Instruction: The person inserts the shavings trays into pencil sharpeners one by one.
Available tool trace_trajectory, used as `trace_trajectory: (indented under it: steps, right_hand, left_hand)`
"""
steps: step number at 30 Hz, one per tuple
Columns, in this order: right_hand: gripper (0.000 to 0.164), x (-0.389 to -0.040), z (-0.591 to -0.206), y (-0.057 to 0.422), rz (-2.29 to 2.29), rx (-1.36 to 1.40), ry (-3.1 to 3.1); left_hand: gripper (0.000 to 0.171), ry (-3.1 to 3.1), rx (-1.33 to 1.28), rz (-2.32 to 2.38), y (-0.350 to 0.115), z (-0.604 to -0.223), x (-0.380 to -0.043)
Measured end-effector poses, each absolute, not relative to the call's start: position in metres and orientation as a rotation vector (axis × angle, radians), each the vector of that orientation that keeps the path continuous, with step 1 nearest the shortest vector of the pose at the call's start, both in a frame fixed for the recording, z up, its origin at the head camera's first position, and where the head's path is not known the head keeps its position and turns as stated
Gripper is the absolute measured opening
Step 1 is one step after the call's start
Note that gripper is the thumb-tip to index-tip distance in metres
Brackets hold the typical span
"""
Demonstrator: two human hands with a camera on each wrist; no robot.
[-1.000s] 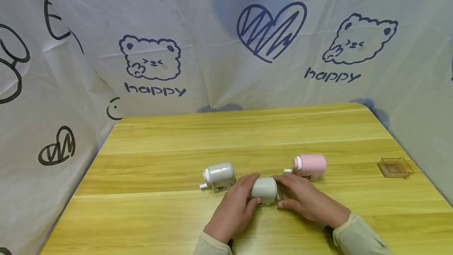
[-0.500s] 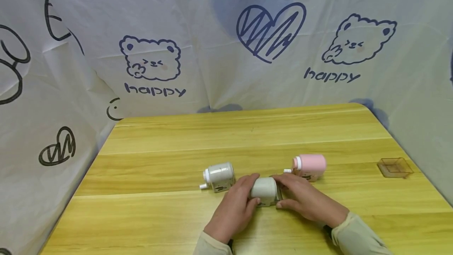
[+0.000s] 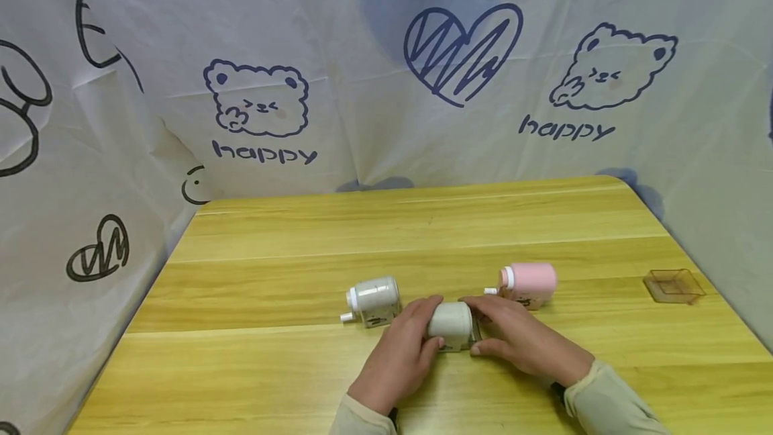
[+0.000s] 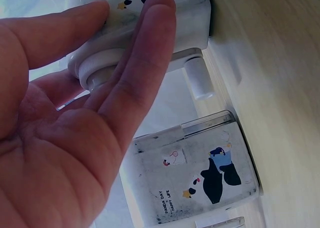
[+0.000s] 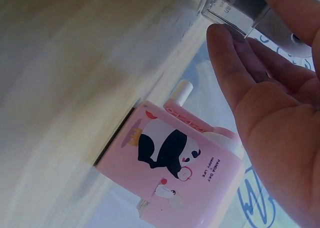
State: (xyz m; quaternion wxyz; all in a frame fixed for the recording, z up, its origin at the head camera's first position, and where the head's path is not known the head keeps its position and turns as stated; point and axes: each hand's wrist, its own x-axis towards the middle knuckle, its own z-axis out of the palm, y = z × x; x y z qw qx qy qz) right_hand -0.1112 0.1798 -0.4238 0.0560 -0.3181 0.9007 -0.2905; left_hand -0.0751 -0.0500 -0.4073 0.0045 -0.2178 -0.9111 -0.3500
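Note:
A grey-white crank pencil sharpener [image 3: 449, 321] with a printed panda pattern lies on the table between both hands. My left hand [image 3: 398, 358] holds its crank end, fingers behind and thumb in front; the white crank handle [image 4: 200, 78] shows below the fingers in the left wrist view. At the other end, my right hand [image 3: 528, 341] pinches the clear shavings drawer [image 5: 230, 10] between thumb and fingers. The drawer sits at the sharpener's right end, partly hidden by the fingers. Another grey-white sharpener [image 3: 377, 297] stands left of the left hand.
A pink pencil sharpener [image 3: 536, 280] stands just behind the right hand, its crank pointing left. Far right on the wooden table [image 3: 290, 233] sits a see-through brownish drawer [image 3: 673, 287]. Behind the table hangs a printed cloth [image 3: 362, 106].
My right hand has shifted slightly left with the clear drawer, closer to the sharpener body. The left hand and the other sharpeners stay where they were.

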Motion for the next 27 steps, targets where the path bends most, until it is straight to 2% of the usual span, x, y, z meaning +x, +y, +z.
trace_trajectory:
  steps: [27]
  right_hand:
    - [0.067,-0.1157,-0.4224,0.1747,-1.004,-0.997,2.624]
  left_hand:
    - [0.051,-2.837,-0.684,-1.041,-0.0469,-0.4063,-0.0733]
